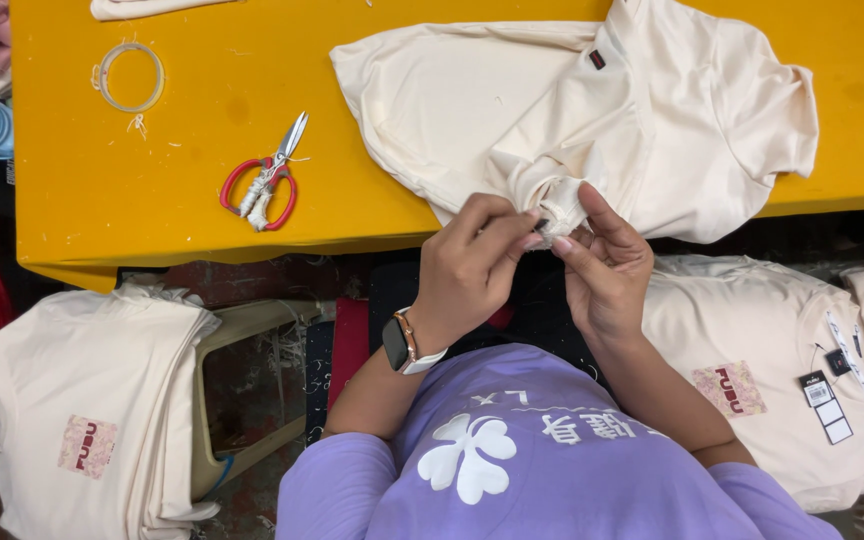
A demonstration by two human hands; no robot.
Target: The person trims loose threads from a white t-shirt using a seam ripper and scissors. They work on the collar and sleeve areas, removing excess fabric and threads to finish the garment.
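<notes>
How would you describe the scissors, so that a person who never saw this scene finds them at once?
Look at the yellow table, on its left half. The scissors lie there alone, left of the cream garment and below a clear tape ring. Only they have red handles, wrapped in white thread.

The person wears a short-sleeved lilac cotton T-shirt (pixel 552 470) printed in white with a clover-like flower shape (pixel 469 456) and some lettering (seen upside down), plus a dark-faced smartwatch on a pale strap (pixel 404 345) around the left wrist.
</notes>
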